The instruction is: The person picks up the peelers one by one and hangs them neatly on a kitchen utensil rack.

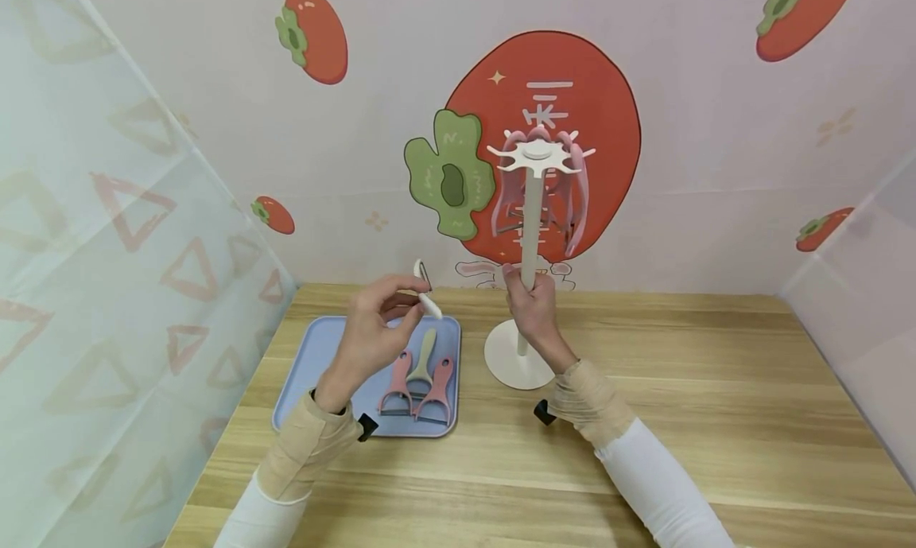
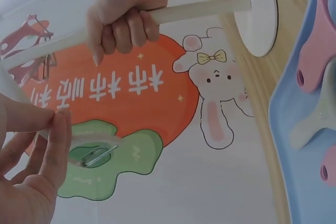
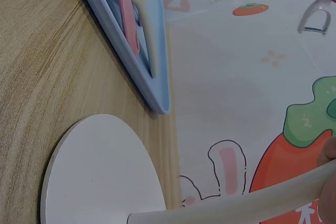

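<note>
One white peeler (image 1: 432, 306) is pinched by the left hand (image 1: 375, 325), its middle hidden by fingertips. The white pole (image 1: 532, 230) is gripped and partly covered by the right hand (image 1: 533, 308). Above that hand, hung pink peelers (image 1: 579, 198) are hard to count. Below the left hand, the blue tray (image 1: 315, 353) is partly hidden.

The white peeler (image 1: 432, 306) looks smooth plastic, its blade (image 2: 98, 155) metal.

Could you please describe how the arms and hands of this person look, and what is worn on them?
The left hand and the right hand are bare, with no gloves. Each side has a white sleeve, then a wrinkled beige wrap toward the hand. A small black piece sticks out beside each wrap. No cables are visible.
</note>
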`<state>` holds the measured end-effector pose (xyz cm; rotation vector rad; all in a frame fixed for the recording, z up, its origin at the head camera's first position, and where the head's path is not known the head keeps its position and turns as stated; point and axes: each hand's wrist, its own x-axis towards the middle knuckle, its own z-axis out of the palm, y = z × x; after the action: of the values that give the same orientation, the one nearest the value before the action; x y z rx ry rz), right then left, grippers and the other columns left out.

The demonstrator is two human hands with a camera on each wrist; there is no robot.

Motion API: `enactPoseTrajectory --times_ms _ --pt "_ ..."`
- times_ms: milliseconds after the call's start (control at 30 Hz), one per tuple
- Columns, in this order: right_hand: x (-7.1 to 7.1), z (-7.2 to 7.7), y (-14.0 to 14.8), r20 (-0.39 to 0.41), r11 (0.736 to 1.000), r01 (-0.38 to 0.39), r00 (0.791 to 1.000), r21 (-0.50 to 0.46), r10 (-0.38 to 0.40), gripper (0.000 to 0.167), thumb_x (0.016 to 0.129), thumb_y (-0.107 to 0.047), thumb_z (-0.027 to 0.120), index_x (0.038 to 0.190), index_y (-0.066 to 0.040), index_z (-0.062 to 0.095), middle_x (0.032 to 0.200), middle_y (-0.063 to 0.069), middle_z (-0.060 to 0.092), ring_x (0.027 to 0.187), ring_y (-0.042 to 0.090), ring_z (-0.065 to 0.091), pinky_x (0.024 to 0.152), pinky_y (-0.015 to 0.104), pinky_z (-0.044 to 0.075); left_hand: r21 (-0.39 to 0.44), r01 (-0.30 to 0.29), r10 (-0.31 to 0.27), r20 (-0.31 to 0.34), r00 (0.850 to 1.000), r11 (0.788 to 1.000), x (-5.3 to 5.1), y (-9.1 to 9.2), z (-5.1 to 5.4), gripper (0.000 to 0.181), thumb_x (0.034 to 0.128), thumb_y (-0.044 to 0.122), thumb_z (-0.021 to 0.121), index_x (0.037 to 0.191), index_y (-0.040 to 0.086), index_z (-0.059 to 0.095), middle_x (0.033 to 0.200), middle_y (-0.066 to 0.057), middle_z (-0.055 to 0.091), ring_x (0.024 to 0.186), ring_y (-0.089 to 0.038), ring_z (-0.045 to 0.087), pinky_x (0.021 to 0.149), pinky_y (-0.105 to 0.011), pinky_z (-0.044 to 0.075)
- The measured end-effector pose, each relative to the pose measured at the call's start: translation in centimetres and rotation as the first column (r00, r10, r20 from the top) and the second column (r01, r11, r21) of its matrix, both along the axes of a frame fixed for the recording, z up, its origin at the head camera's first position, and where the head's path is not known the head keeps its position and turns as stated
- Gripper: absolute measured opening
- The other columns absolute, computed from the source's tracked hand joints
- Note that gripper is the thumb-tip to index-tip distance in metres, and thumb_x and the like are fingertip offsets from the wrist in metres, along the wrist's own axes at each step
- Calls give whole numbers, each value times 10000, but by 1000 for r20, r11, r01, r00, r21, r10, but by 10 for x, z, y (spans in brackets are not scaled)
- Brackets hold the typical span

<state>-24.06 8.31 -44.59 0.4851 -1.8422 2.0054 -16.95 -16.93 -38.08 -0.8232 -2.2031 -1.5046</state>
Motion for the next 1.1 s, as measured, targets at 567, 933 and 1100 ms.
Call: enactPoseTrajectory --times_ms 567,933,1100 --pt "0 1 1 -4 1000 18 1000 18 -18 588 1101 -170 564 548 -7 450 429 -81 390 350 51 324 357 209 208 208 21 10 -144 990 978 -3 18 11 194 958 -128 662 1127 -88 749 1171 -264 678 1066 -219 746 920 -363 635" --pt "-1 -1 2 -8 999 21 1000 27 -21 596 1103 -212 572 537 -72 446 425 -86 368 344 52 320 349 218 198 218 -13 51 -173 984 976 -5 29 22 142 946 -115 689 1061 -73 761 1193 -197 675 1059 -204 718 885 -348 646" --pt "-1 -1 0 -3 999 26 1000 19 -26 580 1096 -195 572 537 -101 449 423 -95 372 344 45 321 348 215 199 216 -4 49 -204 978 976 -7 36 28 188 928 -159 673 1062 -63 762 1167 -191 678 1057 -208 715 889 -365 648"
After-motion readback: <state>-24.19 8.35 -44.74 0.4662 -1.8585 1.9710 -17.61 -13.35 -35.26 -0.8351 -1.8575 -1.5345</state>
